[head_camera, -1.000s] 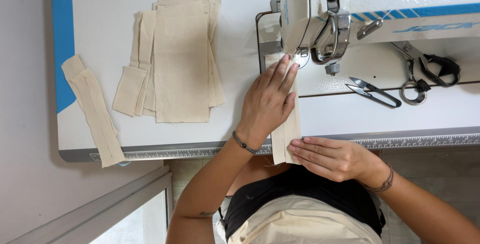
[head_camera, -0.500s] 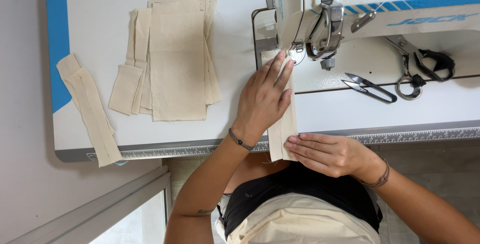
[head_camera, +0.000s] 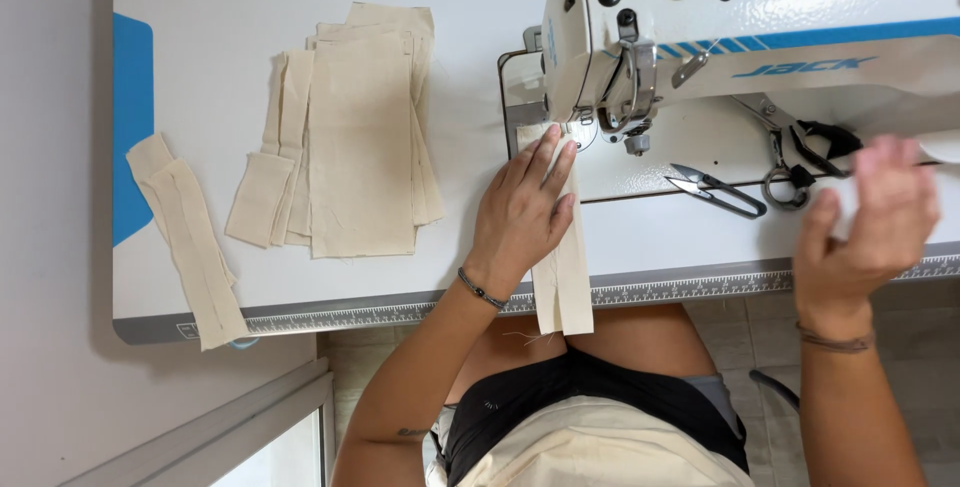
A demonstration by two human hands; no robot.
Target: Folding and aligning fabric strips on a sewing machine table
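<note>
My left hand (head_camera: 525, 212) lies flat, fingers together, on a narrow beige fabric strip (head_camera: 565, 277) that runs from the presser foot (head_camera: 583, 132) of the white sewing machine (head_camera: 740, 22) to over the table's front edge. My right hand (head_camera: 865, 232) is raised and blurred at the right, off the strip, fingers apart and holding nothing, close to the scissors (head_camera: 795, 152).
A stack of beige fabric pieces (head_camera: 355, 137) lies left of the machine, and a long folded strip (head_camera: 190, 237) lies further left near the table edge. Thread snips (head_camera: 715, 190) rest on the machine bed. The white table (head_camera: 220, 27) has a ruler strip along its front edge.
My right hand left the strip's lower end and swung up to the right toward the scissors. My left hand stays pressed on the strip at the presser foot.
</note>
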